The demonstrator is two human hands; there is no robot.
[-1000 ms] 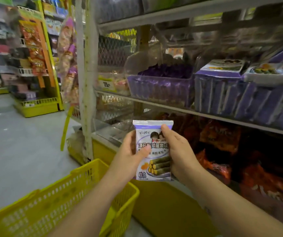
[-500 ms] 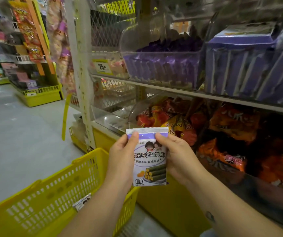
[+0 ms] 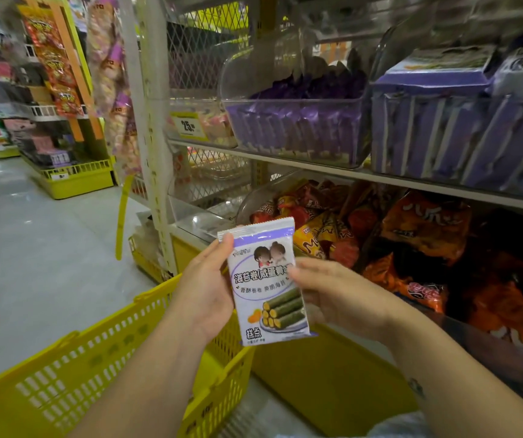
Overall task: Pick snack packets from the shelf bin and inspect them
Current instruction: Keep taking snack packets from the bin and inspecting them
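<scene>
The snack packet (image 3: 268, 279) is upright in front of the person's chest, printed face towards them, above the far corner of the yellow basket (image 3: 96, 358) and well clear of the shelf bin (image 3: 295, 128) of purple packs on the shelf above. Both hands are closed on it. The left hand (image 3: 203, 292) takes the left edge, thumb pressed on the front near the top corner and the fingers hidden behind. The right hand (image 3: 333, 295) pinches the right edge about halfway down.

From where I stand it looks like a light thing, a thin glossy film pouch with a crimped seal along the top. I'd judge the film a little slick and the rolls pictured on the front brittle, so a squeeze across the middle could crush them. The flat side edges and the top seal seem the safest places to hold. A light pinch there should do, and it leaves the print readable.

Orange bags (image 3: 424, 229) fill the lower shelf behind.
</scene>
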